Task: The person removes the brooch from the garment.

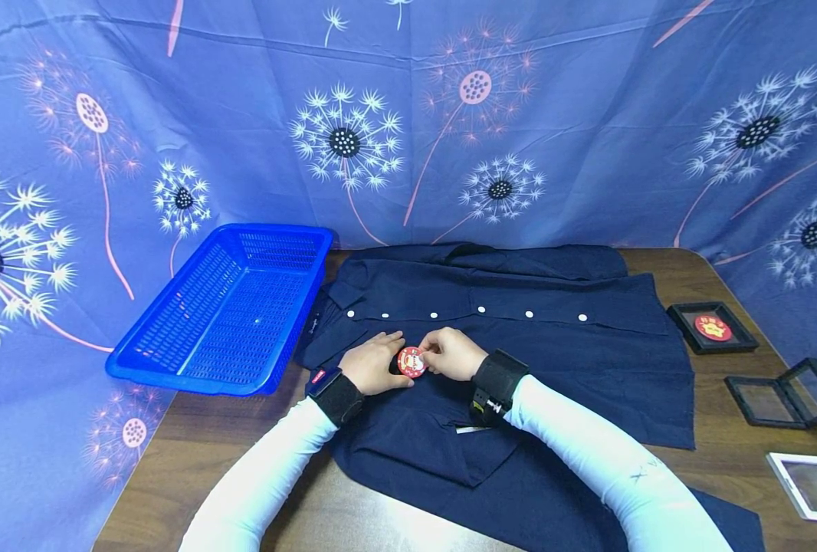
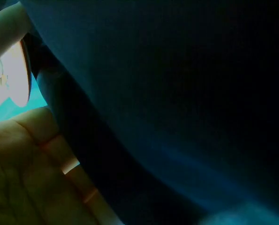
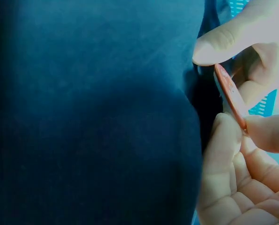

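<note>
Both hands [image 1: 415, 360] pinching badge [image 1: 411, 362], shirt [image 1: 553, 345] beneath

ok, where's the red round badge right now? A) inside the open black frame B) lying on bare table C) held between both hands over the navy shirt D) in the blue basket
C: the red badge is pinched between the left hand and the right hand above the navy shirt, as the head view shows.

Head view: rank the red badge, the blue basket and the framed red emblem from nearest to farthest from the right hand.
1. Red badge: pinched by the right hand, over the navy shirt.
2. Blue basket: off to the left, past the left hand.
3. Framed red emblem: far right on the table, farthest.
</note>
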Action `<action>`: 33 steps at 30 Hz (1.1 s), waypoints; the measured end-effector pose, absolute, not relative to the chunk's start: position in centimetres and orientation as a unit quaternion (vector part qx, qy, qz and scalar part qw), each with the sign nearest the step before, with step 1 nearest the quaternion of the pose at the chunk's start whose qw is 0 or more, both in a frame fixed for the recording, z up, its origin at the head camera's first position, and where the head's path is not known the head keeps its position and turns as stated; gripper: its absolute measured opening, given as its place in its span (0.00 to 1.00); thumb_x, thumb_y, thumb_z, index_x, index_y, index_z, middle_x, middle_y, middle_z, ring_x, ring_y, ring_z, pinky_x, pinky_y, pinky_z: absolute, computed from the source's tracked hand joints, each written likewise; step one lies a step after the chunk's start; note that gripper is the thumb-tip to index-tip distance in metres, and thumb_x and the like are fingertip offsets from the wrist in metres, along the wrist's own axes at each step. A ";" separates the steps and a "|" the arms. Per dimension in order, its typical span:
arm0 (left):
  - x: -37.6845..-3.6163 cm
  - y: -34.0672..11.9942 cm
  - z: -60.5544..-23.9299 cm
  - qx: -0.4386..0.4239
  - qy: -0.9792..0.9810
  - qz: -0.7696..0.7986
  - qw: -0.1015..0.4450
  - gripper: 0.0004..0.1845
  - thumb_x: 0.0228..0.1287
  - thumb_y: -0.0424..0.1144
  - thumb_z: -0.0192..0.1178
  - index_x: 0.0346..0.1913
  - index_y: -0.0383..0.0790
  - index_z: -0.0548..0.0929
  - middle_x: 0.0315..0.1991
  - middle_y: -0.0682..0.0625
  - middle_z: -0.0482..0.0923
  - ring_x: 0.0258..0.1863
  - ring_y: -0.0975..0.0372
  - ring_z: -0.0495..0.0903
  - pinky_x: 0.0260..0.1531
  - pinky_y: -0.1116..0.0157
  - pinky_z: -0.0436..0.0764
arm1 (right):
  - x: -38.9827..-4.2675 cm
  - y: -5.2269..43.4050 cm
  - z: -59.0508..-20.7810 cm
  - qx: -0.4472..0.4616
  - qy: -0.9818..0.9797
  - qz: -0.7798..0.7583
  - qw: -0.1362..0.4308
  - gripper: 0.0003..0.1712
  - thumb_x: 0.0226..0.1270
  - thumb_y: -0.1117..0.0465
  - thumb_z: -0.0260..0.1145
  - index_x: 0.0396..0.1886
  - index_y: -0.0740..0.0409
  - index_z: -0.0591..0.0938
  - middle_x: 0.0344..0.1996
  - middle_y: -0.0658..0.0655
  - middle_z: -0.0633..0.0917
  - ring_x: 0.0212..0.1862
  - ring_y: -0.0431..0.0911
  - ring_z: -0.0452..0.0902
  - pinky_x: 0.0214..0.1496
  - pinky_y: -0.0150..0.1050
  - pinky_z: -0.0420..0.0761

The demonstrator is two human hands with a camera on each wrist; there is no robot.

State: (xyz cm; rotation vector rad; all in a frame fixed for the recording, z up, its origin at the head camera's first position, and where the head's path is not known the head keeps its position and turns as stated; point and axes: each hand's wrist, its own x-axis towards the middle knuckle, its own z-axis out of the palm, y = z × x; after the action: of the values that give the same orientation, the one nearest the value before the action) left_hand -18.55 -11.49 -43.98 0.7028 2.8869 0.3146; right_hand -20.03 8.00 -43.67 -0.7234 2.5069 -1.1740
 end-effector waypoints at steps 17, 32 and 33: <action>-18.8 -11.6 -44.3 0.240 0.962 0.103 0.080 0.44 0.52 0.58 0.70 0.67 0.33 0.72 0.71 0.43 0.68 0.71 0.48 0.67 0.70 0.57 0.66 | -20.1 9.1 -43.4 -0.247 0.839 -0.453 0.172 0.08 0.65 0.70 0.59 0.36 0.70 0.83 0.25 0.60 0.85 0.25 0.38 0.79 0.29 0.31 0.82; -18.9 -11.5 -44.4 0.234 0.963 0.094 0.093 0.44 0.54 0.60 0.68 0.69 0.36 0.71 0.72 0.45 0.66 0.72 0.49 0.65 0.71 0.57 0.65 | -20.0 11.0 -42.1 -0.221 0.831 -0.489 0.145 0.08 0.67 0.68 0.60 0.38 0.70 0.82 0.25 0.62 0.84 0.25 0.47 0.80 0.26 0.33 0.79; -18.9 -11.5 -44.4 0.233 0.963 0.093 0.094 0.45 0.54 0.60 0.68 0.69 0.36 0.71 0.72 0.45 0.66 0.72 0.49 0.65 0.71 0.57 0.65 | -20.0 11.1 -42.0 -0.223 0.832 -0.489 0.138 0.08 0.67 0.68 0.60 0.38 0.70 0.82 0.26 0.63 0.84 0.26 0.49 0.81 0.26 0.34 0.80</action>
State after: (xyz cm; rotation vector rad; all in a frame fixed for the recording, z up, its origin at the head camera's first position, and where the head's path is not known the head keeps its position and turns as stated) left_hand -18.91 -11.52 -44.38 0.6919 2.8584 0.2773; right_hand -20.00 11.12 -42.01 -0.6446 2.4059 -1.4147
